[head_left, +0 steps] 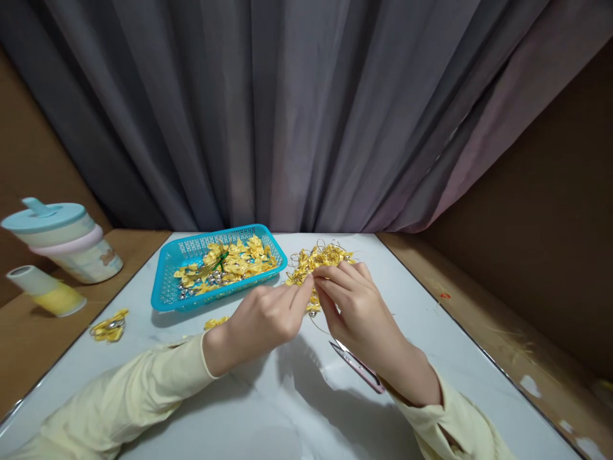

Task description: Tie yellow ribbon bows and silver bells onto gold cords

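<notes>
Above the middle of the white tabletop, my left hand (265,316) and my right hand (357,300) meet at the fingertips. Both are closed in a pinch. What they hold is hidden by the fingers. A thin gold cord (318,327) curves below my right hand; I cannot tell whether it runs up into the fingers. Just behind the hands lies a heap of yellow ribbon bows (318,257) with gold cords and small silver bells. A pair of thread snips (357,365) with pink handles lies under my right wrist.
Left of the heap stands a blue plastic basket (165,281) holding yellow bows, silver bells and a green-tied bundle of cords. Some bows (110,327) lie on the table's left side. Beyond them are a lidded cup (76,246) and a yellow thread cone (55,297). A grey curtain (306,115) hangs behind.
</notes>
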{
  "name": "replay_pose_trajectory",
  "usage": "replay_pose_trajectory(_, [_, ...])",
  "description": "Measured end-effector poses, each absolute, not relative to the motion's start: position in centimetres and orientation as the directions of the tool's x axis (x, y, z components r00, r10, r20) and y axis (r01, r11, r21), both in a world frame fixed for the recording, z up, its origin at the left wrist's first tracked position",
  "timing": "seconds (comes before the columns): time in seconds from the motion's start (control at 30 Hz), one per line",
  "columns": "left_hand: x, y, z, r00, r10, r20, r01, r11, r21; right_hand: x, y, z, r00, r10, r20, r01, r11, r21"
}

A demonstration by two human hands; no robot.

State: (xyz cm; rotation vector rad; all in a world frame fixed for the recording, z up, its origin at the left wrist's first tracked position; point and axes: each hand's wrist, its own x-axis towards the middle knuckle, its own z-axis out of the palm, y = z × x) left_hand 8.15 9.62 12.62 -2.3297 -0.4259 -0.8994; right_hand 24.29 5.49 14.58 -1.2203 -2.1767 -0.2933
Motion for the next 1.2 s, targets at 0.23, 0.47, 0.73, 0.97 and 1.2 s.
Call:
replay_pose_trajectory(0.23, [8.3, 9.7, 12.5, 0.721, 0.09, 0.687, 0.469, -0.793, -0.388, 24.2, 5.4, 14.5, -0.353, 0.726, 0.59, 0.854, 0.507, -0.113])
replay_pose_trajectory(0.47, [8.2, 10.2, 12.6, 0.655, 0.388, 0.648, 0.433, -0.896, 0.099, 24.6, 5.3, 14.6, -0.305, 0.772, 0.558, 0.858, 0.477, -0.191])
replay_pose_trajectory(0.73, [8.3, 10.5, 13.9, 0.584, 0.652, 0.484, 0.36, -0.742, 0.565, 24.9, 5.5, 14.6, -0.278, 0.827, 0.488, 0.826, 0.465, -0.317])
replay_pose_trajectory(0.97, [7.9, 11.1, 14.6, 0.651, 0.717, 0.251, 0.309, -0.552, 0.774, 25.3, 5.7, 15.0, -0.326, 0.851, 0.412, 0.75, 0.498, -0.435])
replay_pose_trajectory(1.2, [8.0, 11.4, 14.6, 0.632, 0.712, 0.305, 0.298, -0.587, 0.753, 25.4, 5.7, 15.4, -0.317, 0.861, 0.397, 0.752, 0.483, -0.448])
